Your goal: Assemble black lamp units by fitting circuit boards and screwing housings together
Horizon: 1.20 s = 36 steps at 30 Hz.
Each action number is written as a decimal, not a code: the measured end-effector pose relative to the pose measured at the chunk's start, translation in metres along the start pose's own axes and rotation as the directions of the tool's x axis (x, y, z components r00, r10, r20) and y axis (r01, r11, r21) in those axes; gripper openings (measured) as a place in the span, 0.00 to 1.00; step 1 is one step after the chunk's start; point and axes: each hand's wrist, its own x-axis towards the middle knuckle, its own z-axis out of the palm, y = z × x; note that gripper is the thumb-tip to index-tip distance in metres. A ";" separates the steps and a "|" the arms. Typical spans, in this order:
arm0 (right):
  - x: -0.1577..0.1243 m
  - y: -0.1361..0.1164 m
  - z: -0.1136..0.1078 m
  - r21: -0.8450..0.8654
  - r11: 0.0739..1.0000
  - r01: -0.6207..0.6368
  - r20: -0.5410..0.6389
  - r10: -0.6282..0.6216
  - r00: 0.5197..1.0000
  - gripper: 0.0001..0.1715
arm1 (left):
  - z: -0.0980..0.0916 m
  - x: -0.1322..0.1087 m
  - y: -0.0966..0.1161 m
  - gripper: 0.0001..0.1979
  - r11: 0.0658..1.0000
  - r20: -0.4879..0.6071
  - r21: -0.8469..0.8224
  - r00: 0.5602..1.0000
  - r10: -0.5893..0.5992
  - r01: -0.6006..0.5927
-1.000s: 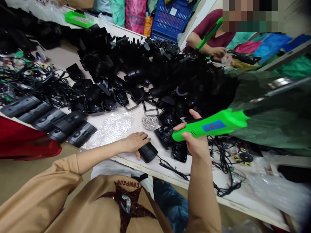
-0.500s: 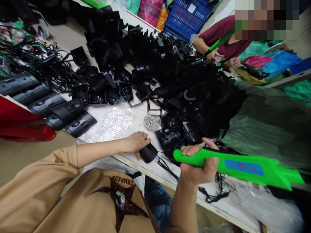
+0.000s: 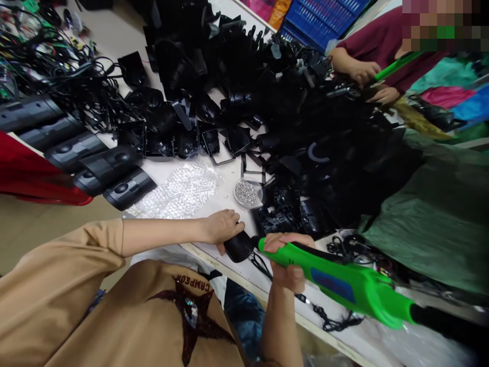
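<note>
My left hand (image 3: 222, 227) is closed over a black cylindrical plastic housing (image 3: 239, 247) at the table's front edge, holding it on its side. In my right hand (image 3: 283, 274) is a green electric screwdriver (image 3: 355, 289), gripped near its front with the fingers wrapped round it. Its dark nose points left and sits against or right beside the housing's right end; the bit itself cannot be made out. A thin black cable (image 3: 261, 264) lies next to the housing. Just beyond is a small round dish of silver screws (image 3: 246, 193).
Bubble wrap (image 3: 183, 191) lies left of the dish, beside a row of black housings (image 3: 130, 187). Black plastic parts (image 3: 267, 117) heap up behind. A green bag (image 3: 439, 214) lies to the right. Across the table, a co-worker's hand (image 3: 364, 73) is near another green screwdriver (image 3: 397, 66).
My right hand has brought the screwdriver left and tilted it, so its nose reaches the housing. My left hand keeps its hold. The view has shifted slightly.
</note>
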 end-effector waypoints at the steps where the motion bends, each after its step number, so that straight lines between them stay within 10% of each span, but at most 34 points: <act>1: 0.004 0.002 -0.002 0.027 1.000 -0.011 0.043 0.010 0.999 0.23 | -0.001 0.002 0.000 0.38 1.000 0.019 -0.012 1.000 -0.001 0.001; 8: 0.013 0.010 -0.007 0.183 0.982 -0.052 0.057 0.043 0.997 0.23 | -0.009 0.005 0.001 0.41 1.000 0.203 0.020 0.979 0.007 -0.011; 19: 0.004 0.016 0.003 0.149 0.989 0.023 -0.243 0.014 0.970 0.26 | 0.004 -0.006 -0.010 0.46 0.985 0.040 -0.162 0.997 0.069 -0.062; 27: 0.019 -0.021 -0.011 0.014 1.000 -0.022 -0.213 0.024 0.977 0.31 | 0.007 -0.041 -0.028 0.43 0.790 0.060 -0.601 0.993 -0.105 0.120; 36: 0.027 -0.009 0.036 0.198 0.970 0.144 -0.182 -0.108 0.977 0.21 | 0.027 -0.041 -0.026 0.44 0.763 -0.021 -0.644 0.996 -0.085 0.051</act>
